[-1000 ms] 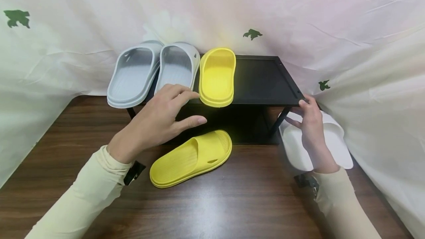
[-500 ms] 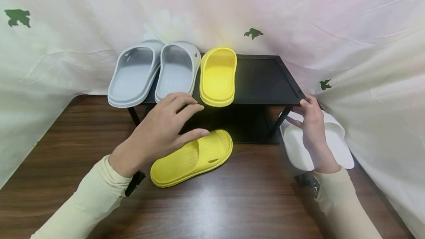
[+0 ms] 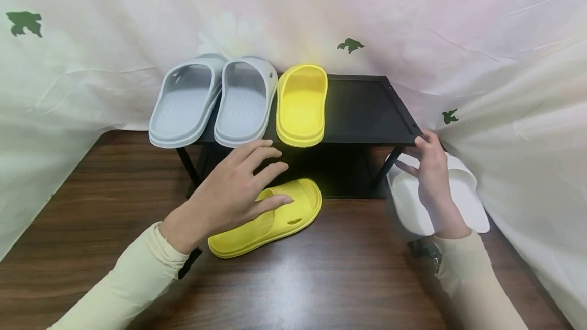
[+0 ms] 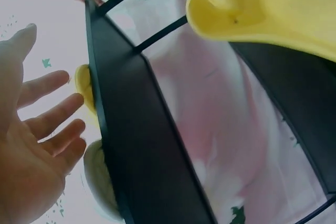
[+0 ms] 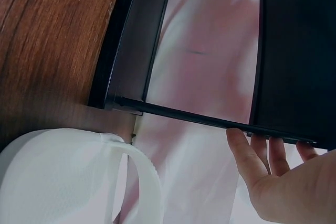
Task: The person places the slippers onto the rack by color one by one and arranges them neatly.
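A black shoe rack (image 3: 357, 108) stands against the fabric backdrop. Its top bears two grey slippers (image 3: 243, 101) side by side, with a yellow slipper (image 3: 301, 108) to their right. On the floor in front lies a second yellow slipper (image 3: 293, 208), turned sideways and partly covered by my left hand (image 3: 229, 192). That hand hovers over it, fingers spread and loosely bent, holding nothing. The left wrist view also shows my left hand (image 4: 37, 140) with an unoccupied palm. At the rack's front right corner, my right hand (image 3: 431, 172) grips the edge; its fingertips (image 5: 236, 136) meet the black frame.
White slippers (image 3: 454, 192) lie on the floor right of the rack, partly behind my right hand and wrist. Brown wood-grain flooring (image 3: 293, 289) spreads in front. Pale fabric (image 3: 527, 90) with green leaf shapes hangs behind and at both sides.
My left hand has moved down and back from the grey slipper on the rack's top to above the floor's yellow slipper. My right hand stays at the rack's corner.
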